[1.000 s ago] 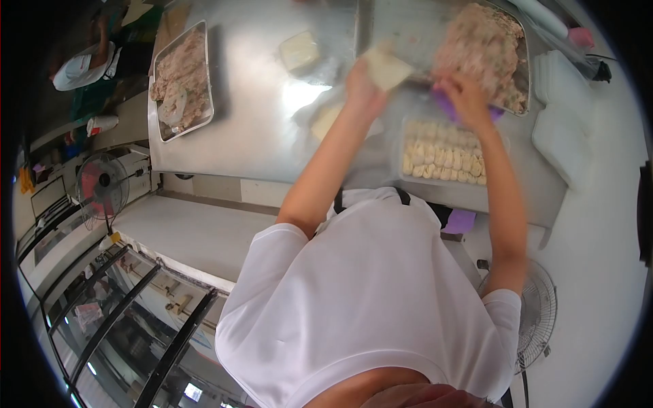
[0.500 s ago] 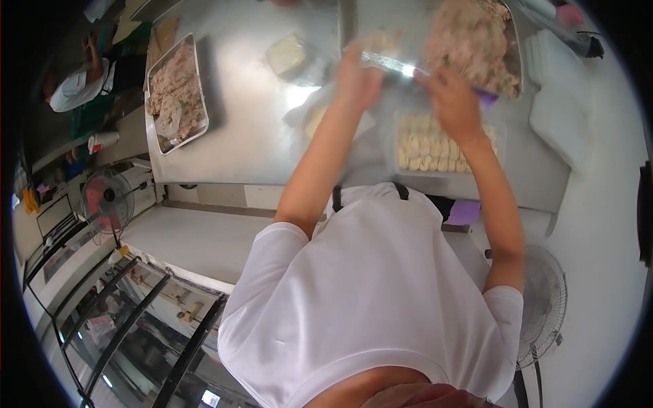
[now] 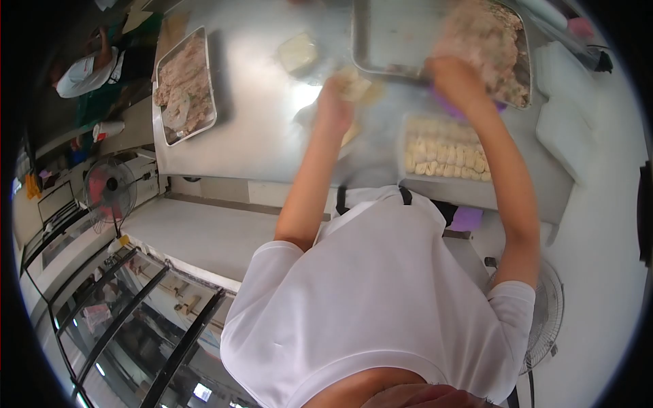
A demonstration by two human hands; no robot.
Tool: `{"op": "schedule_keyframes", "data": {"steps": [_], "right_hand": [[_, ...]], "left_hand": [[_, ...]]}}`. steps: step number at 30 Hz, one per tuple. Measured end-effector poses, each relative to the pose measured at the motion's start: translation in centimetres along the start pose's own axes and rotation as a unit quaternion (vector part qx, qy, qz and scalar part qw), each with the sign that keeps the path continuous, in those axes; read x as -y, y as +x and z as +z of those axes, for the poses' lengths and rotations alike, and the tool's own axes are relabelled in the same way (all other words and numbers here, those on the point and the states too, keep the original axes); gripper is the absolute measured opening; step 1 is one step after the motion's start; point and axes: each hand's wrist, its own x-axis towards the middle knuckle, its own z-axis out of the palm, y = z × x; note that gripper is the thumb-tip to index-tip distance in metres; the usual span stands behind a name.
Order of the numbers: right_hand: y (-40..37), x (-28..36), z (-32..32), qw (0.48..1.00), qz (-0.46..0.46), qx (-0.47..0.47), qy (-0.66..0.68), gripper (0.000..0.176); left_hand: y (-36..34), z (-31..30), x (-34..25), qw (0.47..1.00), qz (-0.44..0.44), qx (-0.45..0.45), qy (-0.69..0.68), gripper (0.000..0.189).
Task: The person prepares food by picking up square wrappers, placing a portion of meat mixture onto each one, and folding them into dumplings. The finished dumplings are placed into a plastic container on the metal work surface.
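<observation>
My left hand (image 3: 332, 107) is closed at the edge of a thin, pale yellow dough wrapper (image 3: 358, 87), blurred by motion. Below it, more pale wrappers (image 3: 350, 132) lie on the steel table, partly covered by the hand. My right hand (image 3: 457, 80) is curled at the near-left corner of a tray of minced meat filling (image 3: 479, 41). It grips what looks like a spatula, whose purple handle (image 3: 445, 105) shows under the hand; its blade cannot be made out. Beneath my right forearm stands a clear box of folded dumplings (image 3: 445, 153) in rows.
A second tray of minced meat (image 3: 185, 88) sits at the left. A metal tray (image 3: 388, 68) lies at the far middle, near a pale wrapped block (image 3: 298, 53). White plastic containers (image 3: 568, 132) line the right edge. Another person (image 3: 85, 75) stands beyond the left side.
My left hand has moved down and left, away from the metal blade, and now has a wrapper. My right hand has shifted slightly right, against the meat tray. The view has shifted a little.
</observation>
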Motion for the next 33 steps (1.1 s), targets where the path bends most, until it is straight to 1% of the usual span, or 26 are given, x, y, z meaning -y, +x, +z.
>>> {"op": "schedule_keyframes", "data": {"steps": [1, 3, 4, 6, 7, 8, 9, 10, 12, 13, 15, 17, 18, 19, 20, 21, 22, 24, 25, 27, 28, 29, 30, 31, 32, 33], "right_hand": [[0.3, 0.1, 0.3, 1.0, -0.003, 0.001, 0.003, 0.016], [1.1, -0.1, 1.0, 0.997, 0.017, 0.002, 0.069, 0.02], [1.4, -0.4, 1.3, 0.997, 0.016, 0.001, 0.069, 0.02], [1.9, -1.0, 1.7, 0.987, -0.043, -0.003, 0.155, 0.025], [2.1, -1.3, 1.9, 0.987, -0.04, -0.002, 0.154, 0.025], [2.3, -1.6, 2.2, 0.972, -0.011, 0.037, 0.232, 0.025], [2.7, -1.8, 2.6, 0.948, 0.017, 0.075, 0.308, 0.026], [3.1, -2.8, 4.0, 0.949, 0.017, 0.075, 0.306, 0.026], [3.7, -4.6, 6.9, 0.873, 0.004, 0.071, 0.483, 0.024], [3.2, -3.7, 5.6, 0.872, -0.001, 0.075, 0.483, 0.024], [0.7, -2.2, 2.8, 0.883, 0.03, 0.014, 0.468, 0.023], [-1.2, -0.9, 1.5, 0.891, 0.01, -0.001, 0.454, 0.023], [-2.0, -0.3, 1.1, 0.898, -0.007, -0.021, 0.439, 0.024], [-2.7, 0.3, 1.4, 0.899, -0.009, -0.02, 0.438, 0.024], [-3.5, 0.9, 2.0, 0.925, -0.064, -0.079, 0.365, 0.025], [-4.2, 1.5, 2.6, 0.94, -0.118, -0.137, 0.289, 0.027], [-4.8, 2.0, 2.8, 0.941, -0.117, -0.137, 0.288, 0.027], [-5.8, 2.9, 3.1, 0.963, -0.079, -0.205, 0.153, 0.033], [-6.0, 2.7, 2.7, 0.963, -0.08, -0.206, 0.152, 0.033], [-6.4, 2.0, 1.5, 0.964, -0.074, -0.253, 0.039, 0.037], [-6.7, 2.1, 0.8, 0.964, -0.072, -0.255, 0.038, 0.037], [-7.1, 2.2, 0.1, 0.963, -0.05, -0.245, 0.1, 0.037], [-7.4, 2.4, -0.1, 0.958, -0.026, -0.234, 0.161, 0.037], [-7.6, 2.7, 0.1, 0.959, -0.022, -0.234, 0.16, 0.037], [-7.5, 3.1, 0.6, 0.959, -0.05, -0.243, 0.14, 0.037], [-7.4, 3.3, 0.8, 0.957, -0.079, -0.252, 0.119, 0.037]], "left_hand": [[-0.1, -0.2, 0.4, 1.0, -0.005, 0.002, 0.008, 0.042], [-0.2, -0.2, 1.3, 1.0, -0.017, -0.012, 0.004, 0.041], [-0.3, 0.0, 1.6, 0.999, -0.02, -0.026, 0.004, 0.041], [-0.3, 0.2, 1.9, 0.999, -0.027, -0.037, 0.002, 0.041], [-0.4, 0.3, 2.0, 0.999, -0.038, -0.028, -0.022, 0.034], [-0.4, 0.3, 2.0, 0.998, -0.049, -0.019, -0.045, 0.026], [-0.5, 0.5, 1.9, 0.998, -0.051, -0.017, -0.046, 0.026], [-0.8, 0.5, 1.7, 0.998, -0.046, -0.023, -0.046, 0.027], [-1.0, 0.6, 1.3, 0.998, -0.035, -0.033, -0.049, 0.027], [-1.0, 0.3, 1.1, 0.998, -0.028, -0.031, -0.048, 0.029], [-1.4, 0.4, 0.4, 0.998, -0.018, -0.033, -0.048, 0.03], [-2.0, 2.2, -0.5, 1.0, 0.011, 0.008, -0.018, 0.046], [-2.2, 3.0, -0.9, 1.0, 0.012, 0.006, -0.02, 0.046], [-2.1, 3.7, -1.3, 0.999, -0.003, 0.032, -0.033, 0.046], [-2.0, 4.6, -1.5, 0.997, -0.018, 0.058, -0.046, 0.046], [-2.0, 5.4, -1.7, 0.997, -0.018, 0.058, -0.049, 0.046], [-2.0, 6.2, -1.8, 0.994, -0.03, 0.068, -0.081, 0.046], [-2.1, 7.1, -1.8, 0.99, -0.042, 0.079, -0.113, 0.046], [-2.1, 7.4, -1.9, 0.99, -0.042, 0.063, -0.121, 0.046], [-2.2, 7.3, -1.9, 0.99, -0.043, 0.047, -0.128, 0.047], [-2.2, 7.1, -2.0, 0.994, -0.022, 0.032, -0.102, 0.047], [-2.3, 7.0, -2.1, 0.997, -0.002, 0.019, -0.076, 0.047], [-2.5, 7.1, -2.2, 0.997, -0.006, 0.021, -0.075, 0.047], [-2.8, 7.1, -2.3, 0.994, -0.024, 0.064, -0.083, 0.047], [-3.0, 7.2, -2.4, 0.989, -0.042, 0.107, -0.092, 0.047], [-3.5, 7.7, -2.8, 0.989, -0.043, 0.109, -0.091, 0.047]]}}
